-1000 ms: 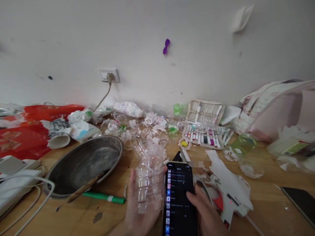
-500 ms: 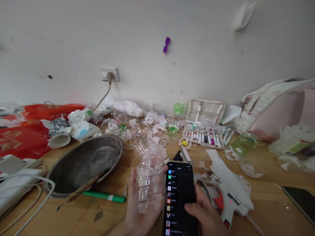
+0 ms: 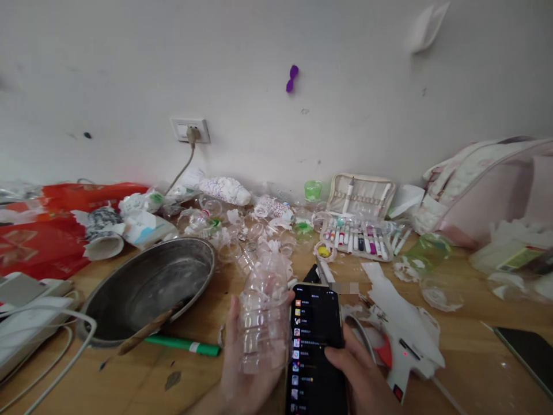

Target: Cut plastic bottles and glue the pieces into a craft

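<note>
My left hand is closed around a clear ribbed plastic bottle, its narrower end pointing away from me. Most of the left fingers lie behind the bottle, and one fingertip shows by the phone's upper left edge. In my right hand is a smartphone, gripped at its right side with the thumb on the lit screen. A dark list with small coloured icons fills that screen. Just right of the phone lies a white glue gun with a red trigger.
A metal basin with a wooden-handled tool stands left, a green marker beside it. Plastic and paper scraps crowd the back around a marker case. A backpack, second phone and power strip sit at the sides.
The list on the phone screen has scrolled upward, and the right thumb has shifted slightly up. The left hand and the bottle stay where they were.
</note>
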### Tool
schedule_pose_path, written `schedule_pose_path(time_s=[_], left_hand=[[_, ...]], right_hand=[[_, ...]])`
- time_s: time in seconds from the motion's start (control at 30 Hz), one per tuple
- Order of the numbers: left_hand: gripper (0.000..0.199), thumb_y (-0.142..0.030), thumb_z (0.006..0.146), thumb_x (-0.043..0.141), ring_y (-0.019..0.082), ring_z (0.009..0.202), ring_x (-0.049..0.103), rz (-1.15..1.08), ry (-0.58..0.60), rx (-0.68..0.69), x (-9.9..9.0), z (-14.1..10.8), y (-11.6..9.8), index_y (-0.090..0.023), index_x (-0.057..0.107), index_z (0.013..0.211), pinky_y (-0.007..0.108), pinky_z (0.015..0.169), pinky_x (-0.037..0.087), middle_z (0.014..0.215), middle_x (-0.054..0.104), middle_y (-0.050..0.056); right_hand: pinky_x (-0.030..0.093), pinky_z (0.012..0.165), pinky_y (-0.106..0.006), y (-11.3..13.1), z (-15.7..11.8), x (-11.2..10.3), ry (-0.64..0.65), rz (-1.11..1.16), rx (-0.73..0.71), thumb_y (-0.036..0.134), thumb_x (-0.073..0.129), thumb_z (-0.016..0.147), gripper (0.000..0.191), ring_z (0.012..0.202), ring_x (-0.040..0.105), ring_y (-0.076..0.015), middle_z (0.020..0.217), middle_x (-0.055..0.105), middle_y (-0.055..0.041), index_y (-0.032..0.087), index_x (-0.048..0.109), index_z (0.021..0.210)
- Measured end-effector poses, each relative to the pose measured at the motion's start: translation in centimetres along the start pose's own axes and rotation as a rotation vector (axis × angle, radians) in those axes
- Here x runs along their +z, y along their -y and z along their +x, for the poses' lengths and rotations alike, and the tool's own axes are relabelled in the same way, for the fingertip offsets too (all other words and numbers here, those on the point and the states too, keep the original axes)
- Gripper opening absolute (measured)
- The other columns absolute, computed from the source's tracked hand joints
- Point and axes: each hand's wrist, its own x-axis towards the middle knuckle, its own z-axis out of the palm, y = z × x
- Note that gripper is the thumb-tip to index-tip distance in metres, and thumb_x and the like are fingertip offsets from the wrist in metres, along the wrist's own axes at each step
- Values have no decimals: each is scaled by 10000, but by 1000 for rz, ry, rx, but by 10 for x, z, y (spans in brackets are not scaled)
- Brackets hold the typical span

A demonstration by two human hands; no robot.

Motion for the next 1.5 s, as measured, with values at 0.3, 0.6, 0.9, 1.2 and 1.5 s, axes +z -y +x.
schedule_pose_path(time_s=[0.3, 0.6, 0.9, 1.2, 1.5], left_hand=[[459, -476, 893, 426, 196, 964, 702, 9, 20, 13, -1, 0, 0, -162, 666, 1126, 315, 918, 500, 1049, 750, 121], [425, -444, 881, 471, 195, 970, 697, 9, 4, 19, -6, 1, -2, -166, 659, 1143, 296, 940, 482, 1082, 742, 102], [459, -477, 888, 432, 207, 1017, 675, 26, 128, 7, -4, -1, 1, -184, 631, 1180, 321, 904, 504, 1154, 710, 106], [445, -505, 851, 485, 203, 946, 702, 48, -60, -2, -5, 0, -2, -194, 681, 1102, 320, 920, 483, 1023, 765, 101], [468, -563, 820, 493, 198, 913, 708, 84, -108, -18, 1, -1, 0, -230, 692, 1082, 326, 884, 494, 1001, 774, 81]], right_hand=[[466, 708, -288, 1, 0, 1, 5, 1, 30, 304, 687, 702, 524, 848, 637, -193, 931, 703, -2, 244, 531, 1198], [428, 851, -329, -4, 0, -4, -63, -43, 35, 390, 634, 783, 351, 986, 597, -216, 1082, 673, 3, 275, 577, 1111], [438, 648, -271, -1, -1, 2, 72, 52, -14, 185, 613, 691, 472, 748, 603, -166, 903, 692, 14, 241, 530, 1152], [409, 869, -335, -5, 1, -3, -70, -21, 3, 421, 616, 790, 406, 1048, 566, -237, 1116, 657, -6, 274, 570, 1166], [428, 875, -327, -1, -1, 1, -29, -46, 6, 440, 640, 778, 424, 1017, 588, -223, 1071, 677, 5, 286, 573, 1168]])
